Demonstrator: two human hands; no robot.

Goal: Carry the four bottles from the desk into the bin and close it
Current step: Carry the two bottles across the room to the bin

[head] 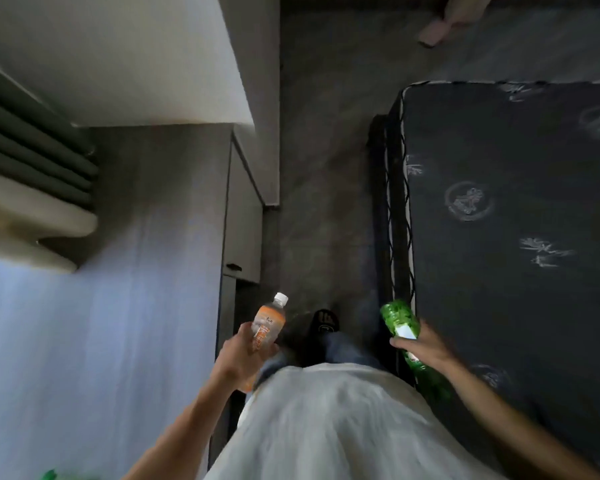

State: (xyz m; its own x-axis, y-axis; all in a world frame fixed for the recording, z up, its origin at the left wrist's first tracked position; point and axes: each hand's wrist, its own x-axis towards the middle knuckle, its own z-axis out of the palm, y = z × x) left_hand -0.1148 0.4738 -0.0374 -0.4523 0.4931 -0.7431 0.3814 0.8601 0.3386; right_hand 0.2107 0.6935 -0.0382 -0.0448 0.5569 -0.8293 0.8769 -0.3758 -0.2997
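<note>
My left hand grips an orange-labelled bottle with a white cap, held upright and tilted a little right. A green plastic bottle with a white label is in my right hand, its end pointing up and away from me. Both hands are held low in front of my body, either side of my legs. A scrap of something green shows at the bottom left edge. No bin is in view.
I stand in a narrow grey floor strip. A dark patterned mattress runs along the right. A grey desk or cabinet top and a wall unit fill the left. A pale object lies on the far floor.
</note>
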